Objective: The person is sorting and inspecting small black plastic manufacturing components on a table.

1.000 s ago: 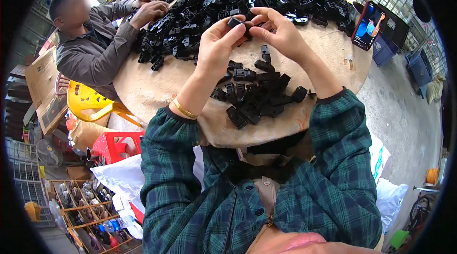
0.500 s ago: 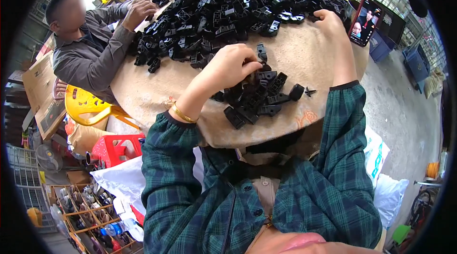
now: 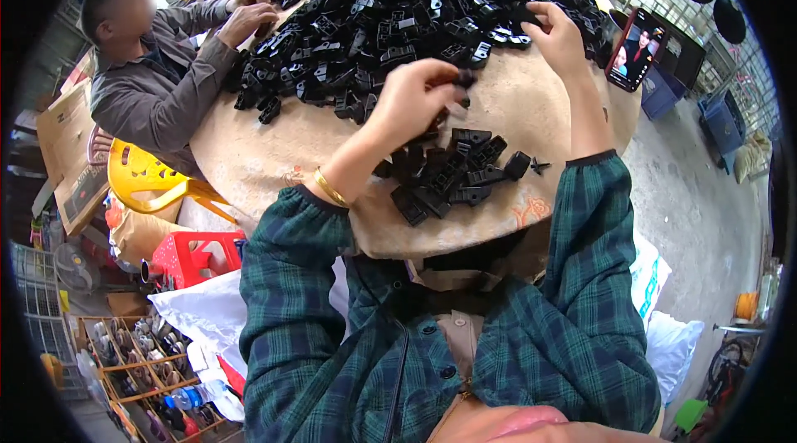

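Observation:
My left hand (image 3: 415, 102) is closed, its thumb and fingers around a small black plastic part (image 3: 468, 77), slightly blurred. Below it, close to my edge of the table, lies a small cluster of black plastic parts (image 3: 452, 173). A small dark star-shaped piece (image 3: 540, 166) rests just right of that cluster. At the right edge of the big heap of black plastic parts (image 3: 365, 36), my right hand (image 3: 554, 38) has thumb and forefinger curled round a black part, whose outline merges with the heap behind.
A cloth-covered table (image 3: 266, 144) carries the heap. Across at the left, a person (image 3: 158, 69) handles parts. A phone (image 3: 636, 48) stands at the right edge. Yellow chair (image 3: 145, 181), red stool (image 3: 195, 259) and a divided wooden rack (image 3: 137, 368) are at the left.
My left hand has moved up and slightly right, lifting away from the cluster with a black part. My right hand has shifted left and up along the heap's edge.

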`<action>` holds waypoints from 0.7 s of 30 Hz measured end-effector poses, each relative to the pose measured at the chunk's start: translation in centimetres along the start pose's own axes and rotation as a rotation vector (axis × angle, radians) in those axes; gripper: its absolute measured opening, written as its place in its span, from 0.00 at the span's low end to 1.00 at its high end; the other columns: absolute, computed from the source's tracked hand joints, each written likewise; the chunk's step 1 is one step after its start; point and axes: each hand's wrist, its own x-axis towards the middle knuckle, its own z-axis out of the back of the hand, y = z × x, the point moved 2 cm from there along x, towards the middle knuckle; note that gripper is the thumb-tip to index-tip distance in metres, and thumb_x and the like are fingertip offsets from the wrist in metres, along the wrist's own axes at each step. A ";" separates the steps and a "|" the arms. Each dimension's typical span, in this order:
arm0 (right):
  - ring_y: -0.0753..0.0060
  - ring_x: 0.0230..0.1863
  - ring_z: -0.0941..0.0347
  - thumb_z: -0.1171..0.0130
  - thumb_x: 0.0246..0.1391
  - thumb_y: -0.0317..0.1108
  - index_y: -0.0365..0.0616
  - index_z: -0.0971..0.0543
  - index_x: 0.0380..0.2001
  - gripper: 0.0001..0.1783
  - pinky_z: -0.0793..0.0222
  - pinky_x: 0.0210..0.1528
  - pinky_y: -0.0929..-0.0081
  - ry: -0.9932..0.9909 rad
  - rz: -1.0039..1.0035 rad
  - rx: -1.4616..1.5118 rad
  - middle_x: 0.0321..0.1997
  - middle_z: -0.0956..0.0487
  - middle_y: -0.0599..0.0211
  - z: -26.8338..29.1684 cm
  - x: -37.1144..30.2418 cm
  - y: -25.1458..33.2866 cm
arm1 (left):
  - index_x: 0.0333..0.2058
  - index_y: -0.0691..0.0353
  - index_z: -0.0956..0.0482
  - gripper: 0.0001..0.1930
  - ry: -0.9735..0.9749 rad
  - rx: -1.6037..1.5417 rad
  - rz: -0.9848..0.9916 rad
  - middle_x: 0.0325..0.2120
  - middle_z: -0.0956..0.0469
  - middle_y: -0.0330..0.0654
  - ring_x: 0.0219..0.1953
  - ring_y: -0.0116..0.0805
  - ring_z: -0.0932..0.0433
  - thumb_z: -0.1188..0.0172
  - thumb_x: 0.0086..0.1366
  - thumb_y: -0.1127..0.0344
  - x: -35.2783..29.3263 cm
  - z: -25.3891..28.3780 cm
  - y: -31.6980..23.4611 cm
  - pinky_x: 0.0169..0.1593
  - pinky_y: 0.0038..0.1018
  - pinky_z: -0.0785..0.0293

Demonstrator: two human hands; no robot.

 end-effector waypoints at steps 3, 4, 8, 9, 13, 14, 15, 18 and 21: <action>0.83 0.31 0.31 0.45 0.51 0.26 0.40 0.26 0.46 0.16 0.34 0.34 0.86 0.029 0.171 0.249 0.30 0.24 0.72 -1.0 -1.5 6.1 | 0.39 0.74 0.26 0.12 -0.089 -0.392 0.188 0.32 0.22 0.45 0.33 0.29 0.22 0.43 0.59 0.71 0.6 1.4 1.0 0.37 0.22 0.26; 0.83 0.31 0.31 0.47 0.52 0.25 0.40 0.27 0.47 0.17 0.34 0.33 0.87 0.057 0.191 0.290 0.30 0.25 0.73 -1.4 -2.2 7.7 | 0.39 0.73 0.27 0.11 -0.063 -0.661 0.213 0.32 0.22 0.45 0.34 0.30 0.22 0.45 0.61 0.70 0.7 1.4 2.0 0.38 0.24 0.25; 0.79 0.34 0.30 0.59 0.55 0.18 0.37 0.30 0.50 0.20 0.29 0.36 0.82 0.242 0.302 0.453 0.41 0.32 0.65 -2.6 -4.1 11.2 | 0.40 0.70 0.28 0.09 -0.056 -0.990 0.253 0.33 0.24 0.44 0.34 0.34 0.22 0.49 0.63 0.70 0.5 1.4 1.8 0.42 0.31 0.22; 0.76 0.33 0.29 0.59 0.55 0.18 0.37 0.29 0.49 0.19 0.30 0.35 0.81 0.236 0.332 0.360 0.40 0.30 0.63 -3.0 -4.2 11.0 | 0.40 0.70 0.28 0.09 -0.060 -1.027 0.267 0.33 0.24 0.44 0.34 0.34 0.22 0.49 0.63 0.71 0.6 1.2 1.6 0.43 0.30 0.23; 0.62 0.29 0.27 0.52 0.54 0.24 0.36 0.28 0.46 0.15 0.31 0.34 0.74 0.240 0.363 0.203 0.30 0.26 0.55 -4.9 -5.0 10.9 | 0.42 0.71 0.29 0.11 -0.089 -0.927 0.212 0.34 0.24 0.45 0.35 0.33 0.22 0.48 0.61 0.72 0.3 0.8 1.5 0.43 0.27 0.24; 0.67 0.30 0.26 0.51 0.53 0.24 0.35 0.26 0.44 0.14 0.31 0.33 0.75 0.219 0.357 0.185 0.29 0.25 0.58 -5.2 -5.2 10.9 | 0.43 0.72 0.29 0.12 -0.109 -0.750 0.152 0.35 0.24 0.45 0.35 0.31 0.23 0.48 0.61 0.74 0.2 0.7 1.7 0.43 0.24 0.25; 0.67 0.30 0.26 0.51 0.53 0.24 0.35 0.26 0.44 0.14 0.31 0.33 0.75 0.220 0.356 0.184 0.29 0.25 0.58 -5.3 -5.3 11.0 | 0.45 0.72 0.30 0.13 -0.129 -0.573 0.093 0.37 0.24 0.45 0.35 0.28 0.23 0.49 0.61 0.75 0.2 0.7 1.8 0.44 0.22 0.26; 0.68 0.24 0.27 0.51 0.52 0.24 0.37 0.24 0.41 0.12 0.31 0.28 0.75 0.302 0.192 0.384 0.30 0.23 0.55 -5.6 -5.3 10.6 | 0.41 0.73 0.27 0.12 -0.223 -0.188 0.094 0.33 0.24 0.41 0.32 0.24 0.25 0.44 0.58 0.75 -0.1 1.3 0.6 0.41 0.19 0.27; 0.80 0.25 0.27 0.49 0.53 0.24 0.36 0.22 0.38 0.10 0.31 0.27 0.81 0.364 0.027 0.519 0.27 0.23 0.65 -5.3 -4.6 9.6 | 0.38 0.73 0.26 0.09 -0.194 -0.288 0.174 0.29 0.23 0.39 0.30 0.23 0.25 0.43 0.58 0.75 0.3 1.9 1.7 0.38 0.19 0.28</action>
